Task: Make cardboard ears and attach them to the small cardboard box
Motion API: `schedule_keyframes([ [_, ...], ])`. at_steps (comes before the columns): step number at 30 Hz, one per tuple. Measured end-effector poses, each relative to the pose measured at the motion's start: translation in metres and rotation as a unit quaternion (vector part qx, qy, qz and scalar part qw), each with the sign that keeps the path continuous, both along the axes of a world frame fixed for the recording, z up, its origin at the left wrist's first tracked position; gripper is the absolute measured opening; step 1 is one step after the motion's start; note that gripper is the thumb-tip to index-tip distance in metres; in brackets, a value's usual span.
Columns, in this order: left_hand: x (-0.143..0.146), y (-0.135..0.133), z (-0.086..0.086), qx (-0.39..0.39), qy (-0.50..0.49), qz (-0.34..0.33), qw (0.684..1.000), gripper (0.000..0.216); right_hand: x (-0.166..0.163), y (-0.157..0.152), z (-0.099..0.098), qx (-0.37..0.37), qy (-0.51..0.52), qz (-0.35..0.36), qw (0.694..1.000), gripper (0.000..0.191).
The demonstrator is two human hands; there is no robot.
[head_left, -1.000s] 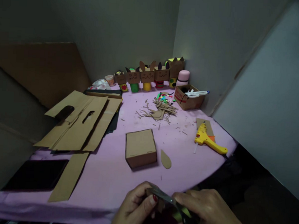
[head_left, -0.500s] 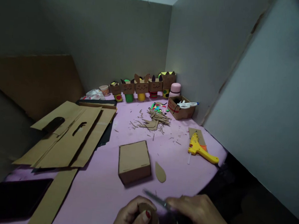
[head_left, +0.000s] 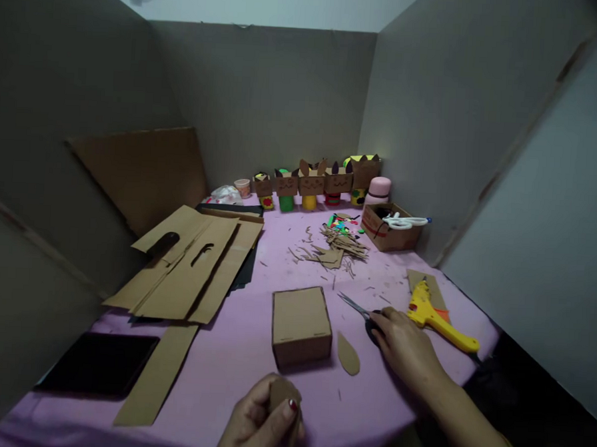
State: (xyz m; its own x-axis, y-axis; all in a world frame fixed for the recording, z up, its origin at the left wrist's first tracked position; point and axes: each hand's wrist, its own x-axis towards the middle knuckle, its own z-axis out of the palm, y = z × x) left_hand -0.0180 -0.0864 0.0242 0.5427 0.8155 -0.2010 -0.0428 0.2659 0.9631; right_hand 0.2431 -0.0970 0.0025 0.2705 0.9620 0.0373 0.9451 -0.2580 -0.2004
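Note:
Near the front edge of the table, my left hand (head_left: 254,422) pinches a small rounded cardboard piece (head_left: 283,391) between thumb and fingers. Farther right, my right hand (head_left: 412,349) has its fingers on the black handles of the scissors (head_left: 358,307), which are at the tabletop with blades pointing away to the left. Between my hands lies a leaf-shaped cardboard cutout (head_left: 347,355). Just left of it sits a closed square cardboard box (head_left: 301,317).
A yellow glue gun (head_left: 438,319) lies right of my right hand. Cardboard scraps (head_left: 341,247) are heaped behind the box. At the back stand several cardboard-headed figures (head_left: 310,184) and a carton (head_left: 390,235) holding a white cable. Flat cardboard sheets (head_left: 190,271) and a black tablet (head_left: 98,365) occupy the left.
My right hand has moved forward and right, bringing the scissors from beside my left hand down to the table. My left hand still holds the cardboard piece. The view has shifted.

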Motion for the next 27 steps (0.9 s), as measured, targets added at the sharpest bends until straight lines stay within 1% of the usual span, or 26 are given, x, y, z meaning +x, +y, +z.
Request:
schedule_keyframes([
  [2, -0.005, 0.009, 0.007, 0.038, 0.052, 0.033, 0.997, 0.039, 0.0, -0.004, -0.001, 0.029, -0.006, -0.001, 1.0, 0.028],
  [4, -0.009, 0.019, 0.015, 0.067, 0.1, 0.041, 0.992, 0.038, -0.002, -0.007, 0.004, 0.093, 0.027, 0.017, 0.995, 0.027],
  [6, -0.01, 0.027, 0.025, 0.093, 0.143, 0.02, 0.985, 0.036, -0.012, -0.01, 0.016, 0.156, 0.124, 0.075, 0.977, 0.026],
  [7, -0.01, 0.031, 0.03, 0.108, 0.164, 0.004, 0.98, 0.034, -0.02, -0.011, 0.024, 0.176, 0.19, 0.117, 0.959, 0.025],
  [9, -0.009, 0.034, 0.041, 0.146, 0.204, -0.036, 0.967, 0.03, -0.039, -0.01, 0.043, 0.171, 0.303, 0.2, 0.916, 0.025],
  [11, -0.007, 0.035, 0.051, 0.194, 0.236, -0.078, 0.949, 0.025, -0.06, -0.008, 0.059, 0.162, 0.36, 0.265, 0.88, 0.026],
  [12, -0.006, 0.035, 0.056, 0.22, 0.247, -0.091, 0.939, 0.025, -0.069, -0.006, 0.065, 0.157, 0.372, 0.292, 0.867, 0.021],
  [13, -0.006, 0.035, 0.059, 0.243, 0.255, -0.094, 0.931, 0.026, -0.076, -0.004, 0.069, 0.162, 0.383, 0.303, 0.857, 0.016],
  [15, -0.004, 0.037, 0.063, 0.267, 0.253, -0.067, 0.928, 0.026, -0.084, 0.002, 0.071, 0.159, 0.424, 0.293, 0.842, 0.016],
  [17, -0.003, 0.041, 0.062, 0.248, 0.21, -0.018, 0.946, 0.018, -0.086, 0.008, 0.069, 0.136, 0.478, 0.258, 0.829, 0.019],
  [18, -0.002, 0.044, 0.06, 0.224, 0.173, 0.002, 0.959, 0.016, -0.085, 0.011, 0.067, 0.122, 0.492, 0.244, 0.827, 0.019],
  [19, -0.001, 0.046, 0.057, 0.2, 0.136, 0.017, 0.97, 0.015, -0.084, 0.014, 0.065, 0.114, 0.488, 0.236, 0.832, 0.019],
  [21, 0.001, 0.053, 0.051, 0.169, 0.079, 0.042, 0.982, 0.015, -0.083, 0.02, 0.061, 0.125, 0.438, 0.232, 0.859, 0.018],
  [23, 0.003, 0.059, 0.045, 0.172, 0.059, 0.066, 0.981, 0.015, -0.082, 0.024, 0.059, 0.144, 0.38, 0.239, 0.882, 0.017],
  [25, 0.003, 0.064, 0.041, 0.186, 0.054, 0.085, 0.977, 0.013, -0.08, 0.027, 0.058, 0.159, 0.364, 0.242, 0.885, 0.019],
  [27, 0.004, 0.069, 0.038, 0.193, 0.05, 0.094, 0.975, 0.011, -0.076, 0.026, 0.055, 0.191, 0.345, 0.222, 0.892, 0.023],
])
